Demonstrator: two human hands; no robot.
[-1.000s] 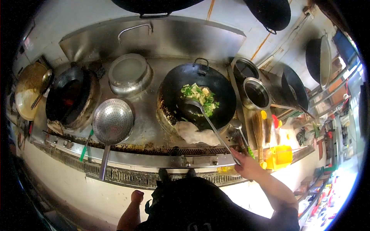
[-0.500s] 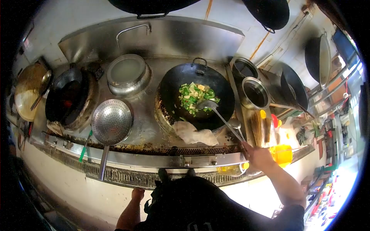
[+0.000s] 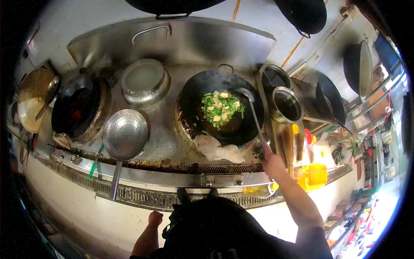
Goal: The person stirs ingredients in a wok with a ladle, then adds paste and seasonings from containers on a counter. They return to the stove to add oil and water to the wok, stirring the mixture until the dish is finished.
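My right hand point(image 3: 274, 165) is closed round the handle of a long metal ladle point(image 3: 255, 114). The ladle's bowl lies at the upper right inside a large black wok point(image 3: 192, 99), beside the food. Chopped green vegetables with pale cubes that look like tofu point(image 3: 221, 108) fill the wok's middle, and faint steam rises above them. A crumpled pale cloth point(image 3: 217, 150) lies over the wok's front rim. My left hand point(image 3: 155, 218) hangs low near my body, in front of the stove edge, its fingers curled with nothing visible in them.
Left of the wok are a perforated strainer point(image 3: 125, 133), a lidded metal pot point(image 3: 144, 83) and another dark wok point(image 3: 75, 103). Metal containers point(image 3: 287, 104), a brush point(image 3: 288, 144) and yellow oil bottles point(image 3: 312, 177) stand at the right. A tap point(image 3: 148, 32) is behind.
The ladle has moved from over the food to the wok's upper right side. My right hand has shifted slightly left. The food sits a little more spread, and my left hand stays low.
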